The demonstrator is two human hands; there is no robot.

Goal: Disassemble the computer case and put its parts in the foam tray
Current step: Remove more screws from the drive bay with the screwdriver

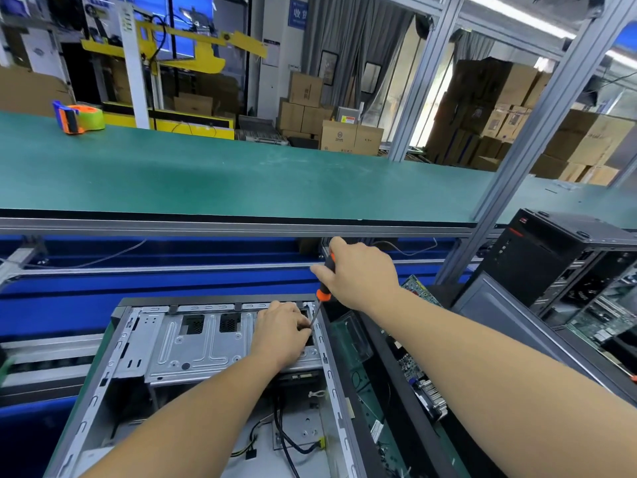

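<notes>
The open case (193, 367) lies on its side at the near edge of the bench, its metal drive cage (206, 343) facing up and loose cables (286, 432) showing lower inside. The left hand (281, 334) rests on the cage near the case's far right corner, fingers curled down at the point where the tool meets the metal; what they pinch, if anything, cannot be told. The right hand (358, 274) grips the orange and black handle of a screwdriver (322, 294), fingers wrapped round it, the shaft slanting down to that same corner beside the left fingertips.

Just right of the case, a dark tray (406, 391) holds circuit boards (422, 377), close along the case's right rail, so that side is tight. Further right stands 1 black tower (551, 260), also opened. Beyond the case runs a blue channel (138, 291), then a raised green shelf (241, 177) with wide bare surface; a tape dispenser (78, 118) sits at its far left. Aluminium posts (510, 167) rise at the right.
</notes>
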